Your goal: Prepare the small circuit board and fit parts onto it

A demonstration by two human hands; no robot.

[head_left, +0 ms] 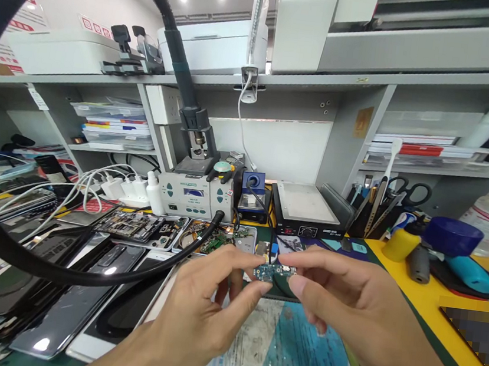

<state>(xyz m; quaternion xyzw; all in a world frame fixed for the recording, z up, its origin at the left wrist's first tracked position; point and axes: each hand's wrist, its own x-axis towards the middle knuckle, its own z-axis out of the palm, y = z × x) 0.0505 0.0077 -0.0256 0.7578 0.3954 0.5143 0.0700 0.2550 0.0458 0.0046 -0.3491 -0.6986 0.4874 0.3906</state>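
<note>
Between both hands I hold up a small green circuit board (pixel 275 273) with tiny parts on it, above the work mat. My left hand (pixel 211 306) pinches the board's left end between thumb and index finger. At the other end, the thumb and index finger of my right hand (pixel 341 299) grip its right edge. Below lies a worn blue and white work mat (pixel 294 355). Just behind the board, small parts lie on the bench, partly covered by my fingers.
A hot-air soldering station (pixel 196 195) stands at the back; its thick black hose (pixel 59 270) loops across the left. Beside it are a soldering iron holder (pixel 254 199) and a heating plate (pixel 306 205). Phones (pixel 83 294) lie at left. Tweezers and scissors (pixel 417 193) stand at right.
</note>
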